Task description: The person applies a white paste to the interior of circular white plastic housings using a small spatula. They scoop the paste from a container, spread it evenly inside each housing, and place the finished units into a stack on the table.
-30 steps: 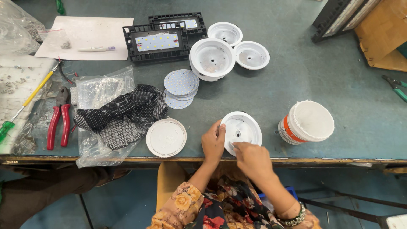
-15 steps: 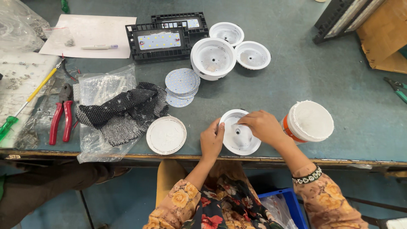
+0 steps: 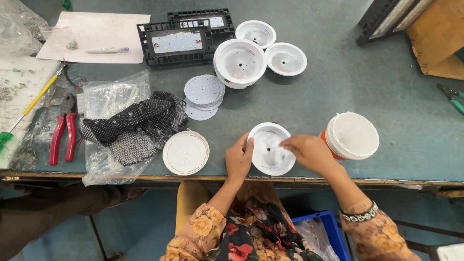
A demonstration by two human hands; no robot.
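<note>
A round white lamp housing (image 3: 268,153) lies open side up near the table's front edge. My left hand (image 3: 238,159) grips its left rim with the thumb on the edge. My right hand (image 3: 309,151) reaches in from the right, fingertips pressed inside the housing's bowl. Whether those fingers pinch a small part is hidden. A white tub with an orange band (image 3: 352,136) stands just right of my right hand. A flat white round cover (image 3: 185,152) lies to the left of my left hand.
Three more white housings (image 3: 240,62) sit at the back, beside two black rectangular light panels (image 3: 176,42). A stack of round white discs (image 3: 203,92), a black mesh cloth on a plastic bag (image 3: 137,125), red pliers (image 3: 63,135), a yellow screwdriver (image 3: 34,104) and paper lie left.
My right hand moved from the housing's near rim up and across into its bowl. The left hand has kept its grip on the left rim.
</note>
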